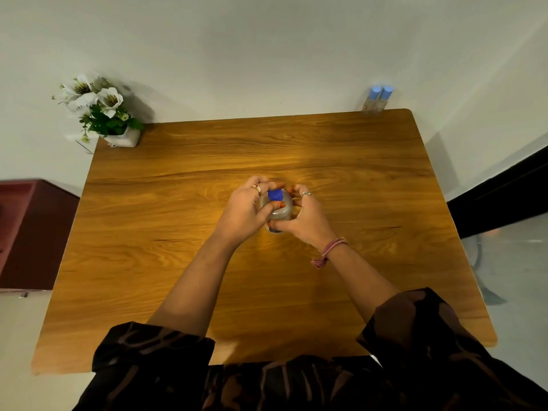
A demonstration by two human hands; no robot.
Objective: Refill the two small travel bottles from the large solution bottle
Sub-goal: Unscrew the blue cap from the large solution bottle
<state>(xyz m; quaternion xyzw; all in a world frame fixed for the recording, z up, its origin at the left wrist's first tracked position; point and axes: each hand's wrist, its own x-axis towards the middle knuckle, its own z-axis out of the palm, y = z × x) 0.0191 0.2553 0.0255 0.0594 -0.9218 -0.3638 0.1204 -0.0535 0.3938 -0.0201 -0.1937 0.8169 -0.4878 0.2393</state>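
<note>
The large bottle (277,210) stands upright on the table (178,232), clasped between both hands. The left hand (246,209) wraps its left side, thumb lying across the clear shoulder just below the blue cap (275,195), fingers curled round the far side. The right hand (305,215) closes on the right side, thumb pressed along the near lower part of the body. The cap sits on top, between the two sets of fingers. The two small bottles (377,99), blue-capped and touching each other, stand well beyond the right hand at the far right corner. A flower pot (124,139) sits far beyond the left hand.
</note>
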